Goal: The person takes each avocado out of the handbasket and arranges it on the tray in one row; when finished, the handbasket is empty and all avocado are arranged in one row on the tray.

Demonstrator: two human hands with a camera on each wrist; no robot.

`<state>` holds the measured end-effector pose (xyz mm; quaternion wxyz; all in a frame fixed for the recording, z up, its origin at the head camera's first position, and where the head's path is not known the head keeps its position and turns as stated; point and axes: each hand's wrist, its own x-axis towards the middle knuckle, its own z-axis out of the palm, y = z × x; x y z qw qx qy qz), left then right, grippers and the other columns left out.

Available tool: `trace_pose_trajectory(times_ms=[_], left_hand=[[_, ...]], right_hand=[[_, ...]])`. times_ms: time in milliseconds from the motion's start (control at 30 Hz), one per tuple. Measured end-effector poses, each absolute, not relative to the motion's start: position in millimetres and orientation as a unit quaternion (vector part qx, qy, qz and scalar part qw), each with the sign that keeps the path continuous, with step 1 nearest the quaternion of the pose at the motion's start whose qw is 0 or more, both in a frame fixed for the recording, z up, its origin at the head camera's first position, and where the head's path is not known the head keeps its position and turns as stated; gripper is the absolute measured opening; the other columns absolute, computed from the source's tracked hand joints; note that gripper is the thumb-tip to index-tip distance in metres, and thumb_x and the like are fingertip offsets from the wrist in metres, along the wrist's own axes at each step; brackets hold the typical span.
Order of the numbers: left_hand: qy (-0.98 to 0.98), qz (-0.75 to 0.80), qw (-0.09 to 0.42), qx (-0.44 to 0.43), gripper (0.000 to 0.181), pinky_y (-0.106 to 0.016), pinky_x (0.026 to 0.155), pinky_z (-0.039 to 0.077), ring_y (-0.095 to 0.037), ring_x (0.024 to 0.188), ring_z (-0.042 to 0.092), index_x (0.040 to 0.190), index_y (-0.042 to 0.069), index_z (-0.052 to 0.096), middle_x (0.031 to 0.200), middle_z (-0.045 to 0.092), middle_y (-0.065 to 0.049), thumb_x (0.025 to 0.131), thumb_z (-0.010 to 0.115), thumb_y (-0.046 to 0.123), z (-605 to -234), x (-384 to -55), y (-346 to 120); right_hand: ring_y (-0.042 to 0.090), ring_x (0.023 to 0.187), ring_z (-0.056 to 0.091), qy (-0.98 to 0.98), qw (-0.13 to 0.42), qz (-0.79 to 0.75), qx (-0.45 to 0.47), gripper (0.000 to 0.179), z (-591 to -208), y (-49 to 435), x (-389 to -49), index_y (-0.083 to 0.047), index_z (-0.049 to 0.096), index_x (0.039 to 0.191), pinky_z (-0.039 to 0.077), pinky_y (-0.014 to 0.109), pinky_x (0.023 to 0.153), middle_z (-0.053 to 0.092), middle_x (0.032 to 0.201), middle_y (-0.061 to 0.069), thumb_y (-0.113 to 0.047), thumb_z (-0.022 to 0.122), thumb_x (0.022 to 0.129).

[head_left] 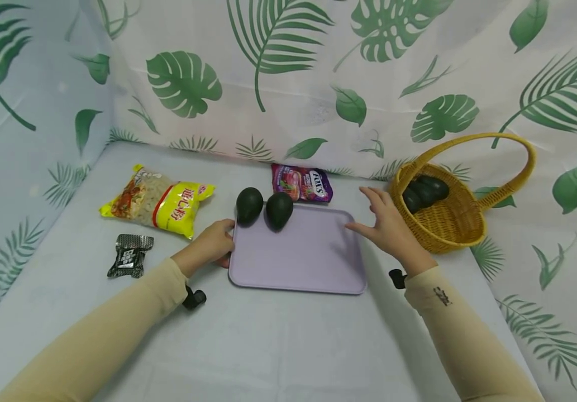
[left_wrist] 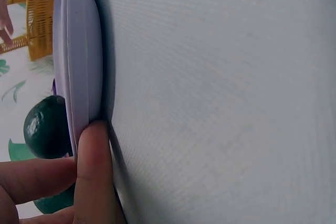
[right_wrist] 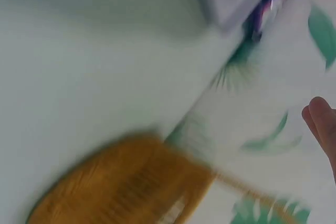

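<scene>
A lilac rectangular tray [head_left: 298, 257] lies on the white table, with two dark green avocados, one [head_left: 249, 205] at its back left corner and another [head_left: 279, 212] just right of it. My left hand [head_left: 210, 244] pinches the tray's left edge; in the left wrist view the fingers [left_wrist: 95, 166] close on the rim [left_wrist: 79, 72]. Over the tray's right side my right hand [head_left: 386, 226] hovers with thumb and fingers spread, holding nothing. Right of that hand stands a yellow wicker basket [head_left: 439, 229] with dark avocados [head_left: 426, 191] inside.
Behind the tray lies a purple Fox's candy bag [head_left: 302, 183]. To the left are a yellow noodle packet [head_left: 157, 200] and a small black wrapped packet [head_left: 130, 255]. A leaf-printed cloth [head_left: 298, 111] rises along the back. The basket's tall handle [head_left: 524, 151] arches up.
</scene>
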<state>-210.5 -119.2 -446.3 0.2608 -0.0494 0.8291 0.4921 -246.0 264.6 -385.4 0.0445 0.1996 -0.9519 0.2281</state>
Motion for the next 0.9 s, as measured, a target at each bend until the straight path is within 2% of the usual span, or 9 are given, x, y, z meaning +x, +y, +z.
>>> trace_pose_trajectory(times_ms=[200,433,500,700,900], left_hand=[[0.829,0.491,0.262,-0.052,0.069,-0.030,0.058,0.061,-0.022,0.070,0.059,0.154,0.004,0.027,0.107,0.051,-0.018,0.089,0.050,-0.003,-447.6,-209.7,-120.6],[0.829,0.494,0.258,-0.045,0.070,-0.032,0.057,0.061,-0.022,0.068,0.059,0.154,0.003,0.027,0.105,0.051,-0.018,0.088,0.050,-0.004,-448.2,-210.4,-119.7],[0.830,0.494,0.256,-0.044,0.070,-0.032,0.056,0.061,-0.022,0.067,0.060,0.154,0.002,0.027,0.105,0.051,-0.018,0.087,0.050,-0.005,-448.4,-211.0,-119.4],[0.830,0.492,0.258,-0.045,0.070,-0.032,0.056,0.061,-0.022,0.068,0.060,0.153,0.001,0.028,0.105,0.052,-0.018,0.087,0.051,-0.005,-450.7,-212.0,-118.4],[0.828,0.495,0.258,-0.054,0.070,-0.033,0.057,0.061,-0.022,0.069,0.060,0.153,0.002,0.029,0.105,0.051,-0.018,0.088,0.052,-0.005,-450.6,-211.6,-118.7]], right_hand=[[0.044,0.129,0.043,-0.955,0.088,0.238,0.152,0.081,-364.7,314.3,-241.4,-0.003,0.036,0.150,0.044,0.060,0.103,0.034,0.147,0.026,-0.029,0.078,0.085],[0.048,0.128,0.045,-0.966,0.073,0.239,0.071,0.079,-341.3,364.1,-250.6,-0.010,0.031,0.155,0.045,0.060,0.101,0.032,0.147,0.027,-0.041,0.067,0.092],[0.050,0.126,0.045,-0.968,0.068,0.234,0.067,0.075,-339.0,374.6,-258.8,-0.009,0.031,0.154,0.045,0.062,0.099,0.034,0.145,0.029,-0.039,0.065,0.094],[0.051,0.129,0.043,-0.977,0.005,0.204,0.061,0.069,-339.0,398.1,-291.5,-0.010,0.029,0.156,0.042,0.067,0.100,0.033,0.150,0.028,-0.035,0.058,0.098],[0.050,0.132,0.038,-0.979,-0.082,0.179,0.061,0.072,-336.6,409.3,-325.3,-0.010,0.030,0.155,0.040,0.069,0.101,0.033,0.152,0.027,-0.045,0.055,0.098]])
